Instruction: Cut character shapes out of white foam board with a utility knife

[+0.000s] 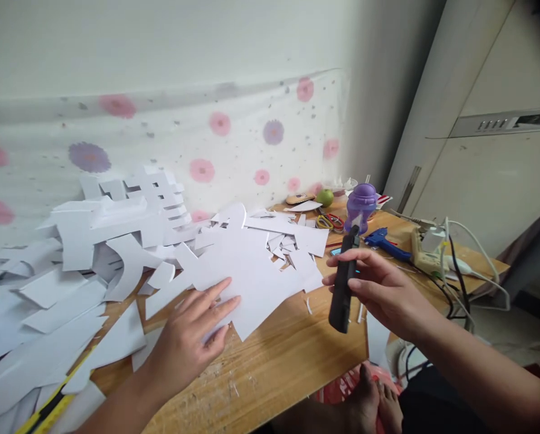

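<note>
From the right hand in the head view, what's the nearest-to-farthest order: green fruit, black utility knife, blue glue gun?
1. Black utility knife: held in the right hand.
2. Blue glue gun: on the table, beyond the hand.
3. Green fruit: at the back, left of the purple bottle.

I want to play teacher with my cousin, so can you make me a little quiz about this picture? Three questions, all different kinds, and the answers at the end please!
1. Multiple choice: what colour is the cutter in the right hand?
a) yellow
b) black
c) pink

2. True or false: the left hand has fingertips resting on a white sheet.

3. Fill in the gap: in the picture, the blue glue gun lies to the ____ of the purple bottle.

Key:
1. b) black
2. True
3. right
</note>
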### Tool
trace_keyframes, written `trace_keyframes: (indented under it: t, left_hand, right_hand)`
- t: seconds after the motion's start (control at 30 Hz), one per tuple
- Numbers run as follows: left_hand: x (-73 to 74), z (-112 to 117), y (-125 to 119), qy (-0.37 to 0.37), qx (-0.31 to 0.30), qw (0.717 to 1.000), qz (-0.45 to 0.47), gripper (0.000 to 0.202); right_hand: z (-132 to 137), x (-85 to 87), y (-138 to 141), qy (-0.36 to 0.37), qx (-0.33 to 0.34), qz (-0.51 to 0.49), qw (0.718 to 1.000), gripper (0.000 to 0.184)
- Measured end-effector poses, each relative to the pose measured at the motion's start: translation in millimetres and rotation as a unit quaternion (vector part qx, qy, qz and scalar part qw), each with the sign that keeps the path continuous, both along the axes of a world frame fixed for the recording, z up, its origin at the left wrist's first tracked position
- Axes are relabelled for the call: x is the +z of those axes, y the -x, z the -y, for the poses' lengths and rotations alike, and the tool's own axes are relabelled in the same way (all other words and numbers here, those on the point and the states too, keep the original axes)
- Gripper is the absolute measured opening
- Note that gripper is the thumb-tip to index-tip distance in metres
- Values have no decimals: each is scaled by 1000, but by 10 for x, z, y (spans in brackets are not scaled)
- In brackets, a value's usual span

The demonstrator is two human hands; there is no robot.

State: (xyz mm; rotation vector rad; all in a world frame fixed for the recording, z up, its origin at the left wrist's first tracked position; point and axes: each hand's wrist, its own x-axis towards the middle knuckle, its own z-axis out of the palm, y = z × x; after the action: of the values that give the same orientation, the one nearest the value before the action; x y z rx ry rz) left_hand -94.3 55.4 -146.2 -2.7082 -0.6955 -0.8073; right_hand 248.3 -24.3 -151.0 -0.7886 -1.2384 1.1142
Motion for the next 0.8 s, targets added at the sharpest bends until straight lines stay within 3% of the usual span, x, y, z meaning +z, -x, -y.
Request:
trace_keyframes:
  t: [0.07, 0.17, 0.37, 0.5, 0.6, 0.67, 0.8]
  left_hand:
    - [-66, 4, -43, 2, 3, 1000, 18, 43]
    - [-126, 8, -37, 9, -1, 999, 33, 44]
    - [-236, -4, 102, 68, -3, 996, 64, 47]
    - [-282, 2, 155, 110, 13, 991, 75, 46]
    - [-272, 16, 157, 126, 9, 989, 79, 46]
    - [-261, 24, 152, 136, 3, 988, 80, 46]
    - [-252, 39, 143, 165, -11, 983, 76, 46]
  right_hand:
    - [-13, -41, 59, 3, 14, -4, 1000, 15]
    - [15, -71, 118, 12, 76, 12, 997, 13]
    - [75, -65, 216, 68, 124, 19, 990, 19]
    - [89, -52, 362, 125, 201, -10, 972, 30]
    - [54, -80, 460, 153, 242, 55, 957, 39]
    - [8, -110, 512, 131, 229, 147, 953, 37]
    - [-89, -154, 587, 39, 142, 293, 945, 30]
